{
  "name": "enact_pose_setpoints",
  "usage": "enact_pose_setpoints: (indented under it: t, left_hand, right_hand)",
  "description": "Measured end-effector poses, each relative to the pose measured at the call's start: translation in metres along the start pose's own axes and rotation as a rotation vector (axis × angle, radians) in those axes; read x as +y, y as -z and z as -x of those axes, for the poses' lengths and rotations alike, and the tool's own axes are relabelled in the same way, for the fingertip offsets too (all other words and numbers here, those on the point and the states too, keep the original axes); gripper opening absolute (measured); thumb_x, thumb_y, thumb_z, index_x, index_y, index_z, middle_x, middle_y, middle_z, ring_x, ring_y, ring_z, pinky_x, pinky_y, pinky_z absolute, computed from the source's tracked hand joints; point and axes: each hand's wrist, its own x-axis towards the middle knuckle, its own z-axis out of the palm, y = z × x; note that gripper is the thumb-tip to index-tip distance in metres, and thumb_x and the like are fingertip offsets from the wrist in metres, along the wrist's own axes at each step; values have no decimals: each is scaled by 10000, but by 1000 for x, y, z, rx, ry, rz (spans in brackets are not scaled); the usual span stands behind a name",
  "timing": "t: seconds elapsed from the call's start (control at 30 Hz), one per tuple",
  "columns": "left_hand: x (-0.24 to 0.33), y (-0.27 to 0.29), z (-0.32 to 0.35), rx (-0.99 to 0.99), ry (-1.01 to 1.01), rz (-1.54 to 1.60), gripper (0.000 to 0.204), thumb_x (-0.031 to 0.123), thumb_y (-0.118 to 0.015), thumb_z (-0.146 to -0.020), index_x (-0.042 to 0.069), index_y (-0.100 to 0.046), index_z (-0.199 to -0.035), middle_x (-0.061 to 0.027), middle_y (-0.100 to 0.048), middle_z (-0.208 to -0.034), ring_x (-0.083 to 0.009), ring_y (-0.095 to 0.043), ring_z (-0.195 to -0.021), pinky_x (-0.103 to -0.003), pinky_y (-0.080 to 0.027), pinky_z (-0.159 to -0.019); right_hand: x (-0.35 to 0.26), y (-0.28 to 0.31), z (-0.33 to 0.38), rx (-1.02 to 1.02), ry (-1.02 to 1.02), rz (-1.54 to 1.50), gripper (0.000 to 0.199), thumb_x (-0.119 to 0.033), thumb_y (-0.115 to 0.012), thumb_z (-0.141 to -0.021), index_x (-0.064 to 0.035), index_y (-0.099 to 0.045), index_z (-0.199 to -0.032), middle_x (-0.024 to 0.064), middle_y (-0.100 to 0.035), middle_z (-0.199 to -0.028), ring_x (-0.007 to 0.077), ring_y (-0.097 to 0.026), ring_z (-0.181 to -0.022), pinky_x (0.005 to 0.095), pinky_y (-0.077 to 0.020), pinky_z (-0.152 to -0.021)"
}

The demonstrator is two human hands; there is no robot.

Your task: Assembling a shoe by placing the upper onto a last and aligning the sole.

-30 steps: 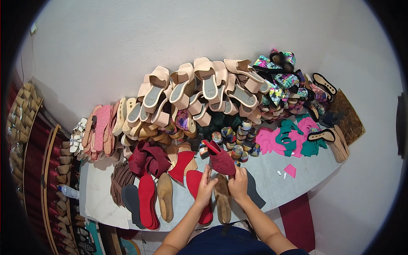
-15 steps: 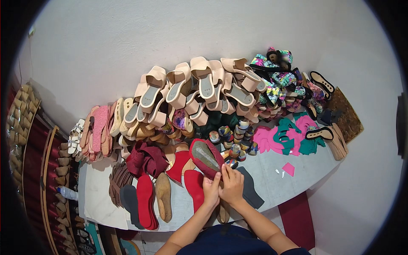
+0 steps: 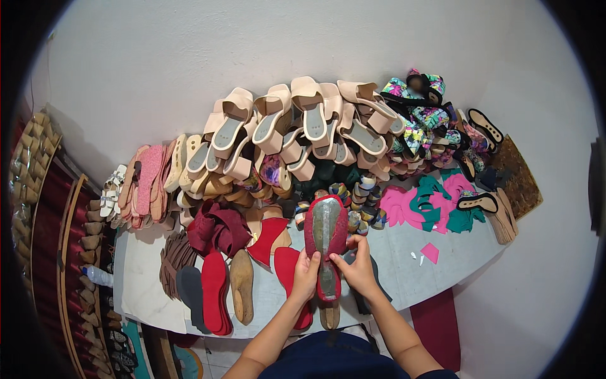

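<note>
The fingers of my left hand (image 3: 307,276) and of my right hand (image 3: 357,274) are closed around one maroon shoe upper (image 3: 340,240), which covers a last (image 3: 326,222). This piece is between my fingers and extends beyond them, raised above the bench (image 3: 416,275). Its underside faces up to me, the toe away and the heel towards my body; I suppose this lets me see the red edge all around. I think I hold it at the narrow middle because both thumbs reach the underside easily there.

Nearer to me than my fingers, a bare wooden last (image 3: 329,318) lies partly hidden. A red insole (image 3: 285,266) is just left of my left fingers. Farther left are another wooden last (image 3: 242,287) and red insoles (image 3: 216,295), perhaps set in a row for easy reach. A dark grey piece (image 3: 360,305) lies partly under my right hand and wrist.

My forearms (image 3: 268,341) come together from below, with the elbows apart. My thumbs point inward across the piece, and my right index finger is bent at its side. Some fingertips are hidden, so I cannot tell how firmly they press.
</note>
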Motion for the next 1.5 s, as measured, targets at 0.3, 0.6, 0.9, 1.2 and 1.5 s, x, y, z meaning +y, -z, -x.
enact_pose_setpoints:
  t: [0.3,0.6,0.9,1.2,1.5]
  left_hand:
    - [10,4,5,-157,62,-124,376,92,-514,-848,-12,-365,-1178,-97,-512,-1102,-137,-497,-1000,-267,-394,-857]
    - [25,-3,10,-170,153,-124,467,-6,-577,-776,-18,-361,-1190,-98,-515,-1106,-144,-505,-1011,-284,-396,-883]
    - [34,-11,14,-208,131,-180,492,-5,-607,-750,-16,-367,-1179,-92,-515,-1098,-143,-513,-992,-280,-402,-870]
    - [30,-18,18,-130,113,-188,492,-8,-624,-734,-27,-366,-1153,-93,-524,-1063,-143,-521,-961,-276,-418,-843]
    - [27,-13,16,-121,105,-149,509,-8,-618,-739,-29,-343,-1166,-105,-508,-1081,-152,-509,-983,-288,-398,-870]
  right_hand:
    - [-19,32,-23,-230,221,338,970,-284,-795,-513,-70,-253,-1289,165,-250,-1282,352,-206,-1210,422,-199,-1005]
    - [-13,48,-37,-283,206,-87,541,-207,-654,-707,-33,-443,-1174,138,-391,-1161,275,-369,-1088,352,-291,-941]
    - [-19,58,-54,-288,53,-173,247,-95,-602,-746,-40,-520,-973,48,-537,-890,147,-507,-802,267,-398,-719]
    - [-11,46,-53,-132,158,-55,208,-75,-621,-717,-51,-505,-888,41,-485,-810,163,-467,-758,264,-393,-675]
    - [-11,35,-48,-17,-113,-460,487,-117,-616,-763,-52,-380,-1184,48,-489,-964,127,-469,-895,255,-392,-789]
